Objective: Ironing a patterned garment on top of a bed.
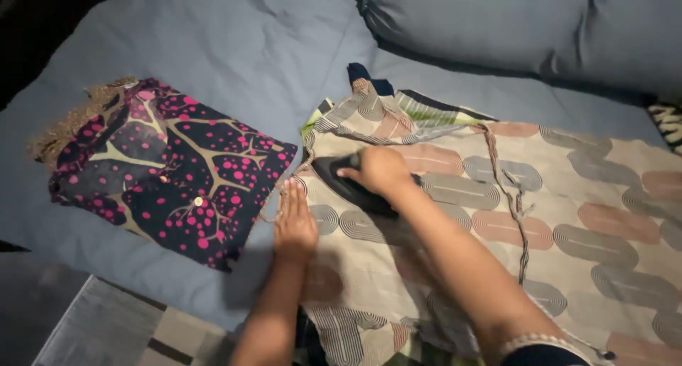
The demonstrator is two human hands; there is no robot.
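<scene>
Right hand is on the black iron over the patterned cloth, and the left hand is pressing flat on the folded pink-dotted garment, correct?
Not quite. In the head view the left hand lies flat on the edge of the patterned cloth, beside the folded pink-dotted garment, not on it. The right hand does hold the black iron.

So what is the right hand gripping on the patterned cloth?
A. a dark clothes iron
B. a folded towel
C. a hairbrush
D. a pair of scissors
A: the right hand is closed around the handle of a dark clothes iron resting flat on the beige oval-patterned cloth, while the left hand lies flat on the cloth's edge beside it.
</scene>
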